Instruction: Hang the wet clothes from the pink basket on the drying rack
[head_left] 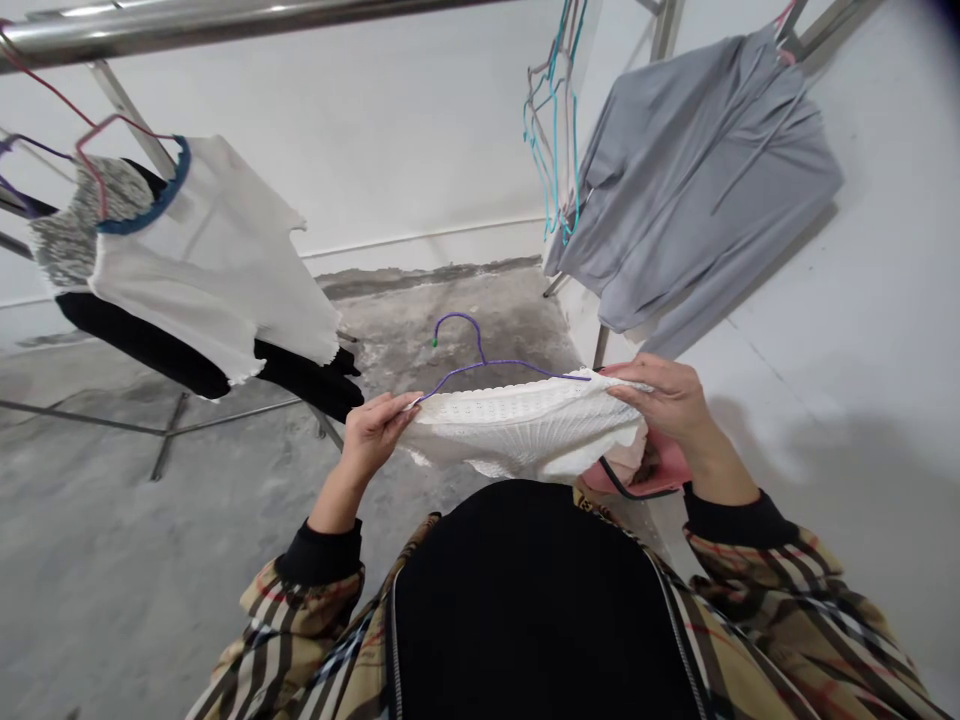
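Note:
A white knitted garment [517, 425] is stretched between my two hands, in front of my body. Along its top edge runs a purple wire hanger [484, 362], its hook pointing up and away from me. My left hand [375, 430] pinches the garment's left corner beside the hanger's left end. At the other side, my right hand [664, 395] grips the right corner between thumb and fingers, near the hanger's right end. Part of the hanger is hidden by the knit.
A metal rail [225, 25] crosses the top left. From it hangs a white top [217, 250] beside dark clothes. Several empty hangers [555, 150] hang near a grey garment [697, 180] on the right. A pink basin [664, 465] stands below my right hand.

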